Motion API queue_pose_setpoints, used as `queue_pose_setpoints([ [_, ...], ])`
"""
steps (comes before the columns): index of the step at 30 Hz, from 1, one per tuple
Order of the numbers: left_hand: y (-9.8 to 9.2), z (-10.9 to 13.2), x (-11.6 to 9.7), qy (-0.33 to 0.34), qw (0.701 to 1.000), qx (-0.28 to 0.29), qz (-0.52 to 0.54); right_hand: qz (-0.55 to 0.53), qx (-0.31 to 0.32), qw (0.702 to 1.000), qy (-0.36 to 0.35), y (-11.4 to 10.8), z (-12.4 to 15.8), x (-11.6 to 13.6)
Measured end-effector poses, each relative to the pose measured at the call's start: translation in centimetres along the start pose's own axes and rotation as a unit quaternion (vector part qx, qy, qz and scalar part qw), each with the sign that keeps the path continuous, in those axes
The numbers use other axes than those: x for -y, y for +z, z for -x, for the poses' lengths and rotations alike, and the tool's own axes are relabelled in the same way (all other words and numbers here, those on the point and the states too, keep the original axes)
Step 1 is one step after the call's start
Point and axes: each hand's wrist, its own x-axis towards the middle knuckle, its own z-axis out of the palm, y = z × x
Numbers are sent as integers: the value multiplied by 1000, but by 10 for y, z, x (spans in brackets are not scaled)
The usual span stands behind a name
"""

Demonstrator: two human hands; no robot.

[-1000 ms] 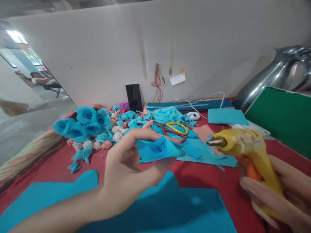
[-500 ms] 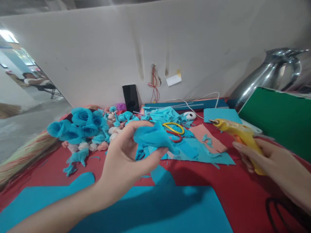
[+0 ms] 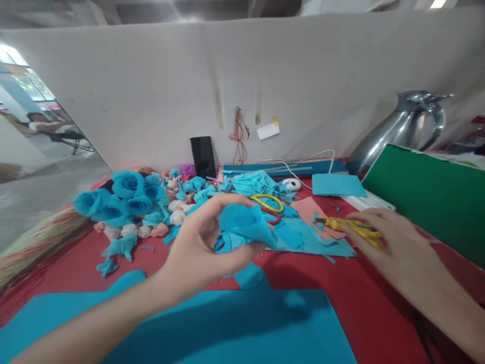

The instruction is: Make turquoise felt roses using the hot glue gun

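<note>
My left hand (image 3: 197,247) is raised over the red table (image 3: 364,303) and pinches a rolled piece of blue fabric (image 3: 242,225) between thumb and fingers. My right hand (image 3: 394,247), blurred, lies low at the right with its fingers over the handle of a yellow glue gun (image 3: 346,225). The gun lies almost flat on the table, nozzle pointing left toward the blue scraps. Yellow and red scissors (image 3: 270,205) lie just beyond the rolled piece.
A heap of finished blue roses (image 3: 129,194) sits at the back left. A large blue sheet (image 3: 242,328) covers the near table. A green board (image 3: 428,192) and a metal jug (image 3: 401,126) stand at the right, and a black phone (image 3: 202,155) leans on the wall.
My right hand has carried the glue gun away from the rolled piece, rightward and down to the table. My left hand has drawn the blue roll slightly lower and closer.
</note>
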Motion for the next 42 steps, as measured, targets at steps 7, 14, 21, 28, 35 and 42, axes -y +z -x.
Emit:
queue_pose_setpoints([
  [7,5,3,-3,-11,991,6,133,-299,89,937,-156,-29,16,81],
  [14,4,8,-3,-59,994,-4,91,-400,137,898,-120,-29,19,103],
  [21,2,10,1,-95,987,45,122,-480,300,822,-55,-32,11,108],
  [28,5,10,1,-140,941,76,299,-584,395,709,3,-23,11,110],
  [35,7,7,-5,-147,900,119,392,-617,410,671,33,-20,12,107],
  [42,9,9,-1,-161,916,104,352,-595,314,734,93,-23,15,117],
])
